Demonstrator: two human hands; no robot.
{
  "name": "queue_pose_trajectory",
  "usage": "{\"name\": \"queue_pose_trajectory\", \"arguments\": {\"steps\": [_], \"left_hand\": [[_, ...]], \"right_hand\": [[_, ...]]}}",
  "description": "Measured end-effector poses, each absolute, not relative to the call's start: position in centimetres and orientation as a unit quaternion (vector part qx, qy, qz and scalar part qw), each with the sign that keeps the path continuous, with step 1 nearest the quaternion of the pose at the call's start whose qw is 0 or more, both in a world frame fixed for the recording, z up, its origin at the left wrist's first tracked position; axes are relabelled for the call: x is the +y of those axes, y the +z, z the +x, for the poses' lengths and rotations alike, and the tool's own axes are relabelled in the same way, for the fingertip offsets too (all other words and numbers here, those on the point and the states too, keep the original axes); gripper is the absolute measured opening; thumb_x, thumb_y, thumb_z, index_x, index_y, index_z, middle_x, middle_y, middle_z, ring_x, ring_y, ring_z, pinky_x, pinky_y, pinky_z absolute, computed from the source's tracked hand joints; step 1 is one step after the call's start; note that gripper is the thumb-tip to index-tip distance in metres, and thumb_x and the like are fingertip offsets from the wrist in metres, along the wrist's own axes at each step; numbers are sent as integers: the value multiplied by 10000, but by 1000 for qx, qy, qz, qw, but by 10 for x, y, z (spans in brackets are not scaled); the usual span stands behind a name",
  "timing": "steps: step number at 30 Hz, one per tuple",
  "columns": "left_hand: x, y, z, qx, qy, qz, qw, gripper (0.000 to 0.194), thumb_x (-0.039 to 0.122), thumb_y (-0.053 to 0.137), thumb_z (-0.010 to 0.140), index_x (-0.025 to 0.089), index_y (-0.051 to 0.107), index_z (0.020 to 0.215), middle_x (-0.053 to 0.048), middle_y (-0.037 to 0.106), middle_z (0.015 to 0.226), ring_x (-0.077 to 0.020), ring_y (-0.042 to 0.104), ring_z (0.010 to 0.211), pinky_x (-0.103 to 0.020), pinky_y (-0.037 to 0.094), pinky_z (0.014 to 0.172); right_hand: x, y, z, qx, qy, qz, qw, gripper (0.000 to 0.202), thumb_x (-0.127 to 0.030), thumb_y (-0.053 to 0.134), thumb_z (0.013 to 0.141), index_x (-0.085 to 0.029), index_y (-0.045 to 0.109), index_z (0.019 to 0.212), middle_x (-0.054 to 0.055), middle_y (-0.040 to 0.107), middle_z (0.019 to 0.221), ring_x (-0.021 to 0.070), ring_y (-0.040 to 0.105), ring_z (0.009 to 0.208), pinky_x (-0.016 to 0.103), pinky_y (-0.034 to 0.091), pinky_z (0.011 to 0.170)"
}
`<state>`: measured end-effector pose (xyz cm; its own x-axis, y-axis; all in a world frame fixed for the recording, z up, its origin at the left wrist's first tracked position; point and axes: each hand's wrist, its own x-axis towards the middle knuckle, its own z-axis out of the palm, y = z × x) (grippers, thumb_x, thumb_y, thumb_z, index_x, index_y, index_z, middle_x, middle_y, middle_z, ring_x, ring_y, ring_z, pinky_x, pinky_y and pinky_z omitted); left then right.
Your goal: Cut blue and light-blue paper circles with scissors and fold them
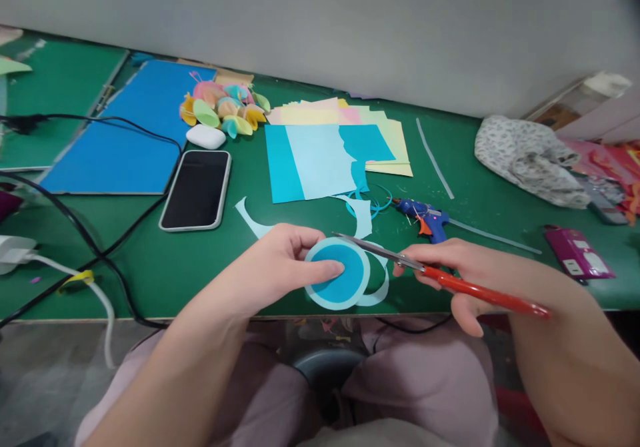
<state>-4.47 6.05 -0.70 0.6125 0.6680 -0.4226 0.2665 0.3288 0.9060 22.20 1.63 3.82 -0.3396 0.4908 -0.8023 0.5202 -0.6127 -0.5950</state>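
Observation:
Pinched between the thumb and fingers of my left hand (287, 257) is a round paper disc (353, 274), bright blue in the middle with a pale blue rim. My right hand (460, 277) is closed on red-handled scissors (480, 292). Their blades point left across the disc's upper edge and look nearly closed. A curled pale blue offcut (383, 287) hangs or lies at the disc's right side. More curved offcuts (255, 220) rest on the green table beyond my hands.
Behind the disc lie blue paper sheets (315, 160) over pastel ones. A blue glue gun (423, 215) is near my right hand. Left are a phone (197, 189), a white case (206, 136), paper flowers (225, 107) and black cables (95, 247). A purple packet (580, 254) sits right.

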Motion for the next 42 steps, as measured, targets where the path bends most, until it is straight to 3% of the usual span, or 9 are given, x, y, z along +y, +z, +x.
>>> {"name": "queue_pose_trajectory", "arguments": {"steps": [7, 10, 12, 15, 16, 19, 25, 33, 42], "left_hand": [[61, -7, -44, 410, 128, 559, 710, 264, 416, 723, 721, 156, 685, 752, -15, 663, 687, -139, 582, 627, -251, 477, 606], [61, -8, -44, 405, 135, 562, 709, 267, 412, 727, 719, 154, 661, 705, 6, 614, 640, -112, 529, 594, -228, 432, 576], [61, -8, -44, 403, 139, 563, 708, 267, 408, 726, 717, 150, 658, 699, 10, 596, 627, -105, 502, 579, -225, 408, 561], [61, -9, -42, 403, 148, 562, 707, 238, 381, 721, 712, 150, 665, 719, 9, 591, 633, -108, 486, 576, -231, 392, 559], [61, -9, -40, 404, 150, 561, 706, 221, 363, 722, 705, 151, 660, 714, 14, 581, 627, -106, 478, 573, -229, 384, 556], [60, -11, -36, 409, 148, 567, 699, 213, 325, 726, 686, 153, 606, 647, 41, 518, 588, -87, 427, 558, -211, 336, 534], [60, -19, -32, 416, 146, 597, 670, 294, 380, 690, 737, 157, 544, 613, 65, 419, 554, -72, 359, 539, -207, 268, 508], [56, -25, -24, 468, 375, 465, 652, 281, 404, 776, 669, 159, 637, 675, 36, 593, 617, -79, 487, 569, -182, 383, 540], [54, -34, -20, 478, 432, 409, 646, 283, 407, 799, 655, 153, 684, 704, 12, 639, 642, -83, 524, 584, -184, 418, 558]], "right_hand": [[16, 43, 225, 427, -699, 573, 9, 142, -354, 609, 870, -272, 635, 982, -69, 301, 609, 99, 618, 445, 159, 251, 418], [16, 38, 233, 443, -692, 570, -3, 216, -419, 581, 888, -286, 624, 1052, -57, 374, 629, 113, 622, 468, 169, 244, 409], [16, 30, 234, 476, -675, 562, -46, 334, -450, 675, 814, -285, 607, 1097, -38, 481, 695, 123, 616, 524, 184, 293, 428], [15, 18, 223, 530, -642, 521, -189, 599, -426, 864, 590, -255, 582, 1091, -26, 552, 777, 129, 565, 629, 212, 404, 524], [14, 15, 215, 535, -622, 513, -252, 577, -436, 832, 637, -251, 561, 1111, -15, 565, 812, 131, 558, 656, 219, 421, 546], [15, 9, 188, 551, -591, 506, -301, 305, -244, 714, 793, -242, 531, 1037, -12, 577, 839, 127, 565, 759, 239, 467, 670], [23, -5, 163, 572, -547, 498, -354, 269, -122, 644, 787, -249, 537, 998, -63, 531, 728, 72, 466, 557, 204, 391, 508], [29, -15, 138, 462, -486, 521, -529, 319, -111, 687, 693, -254, 556, 947, -80, 548, 691, 69, 504, 512, 215, 454, 500], [29, -22, 127, 423, -493, 510, -565, 322, -295, 755, 710, -263, 536, 944, -79, 533, 705, 77, 515, 516, 239, 487, 531]]}}
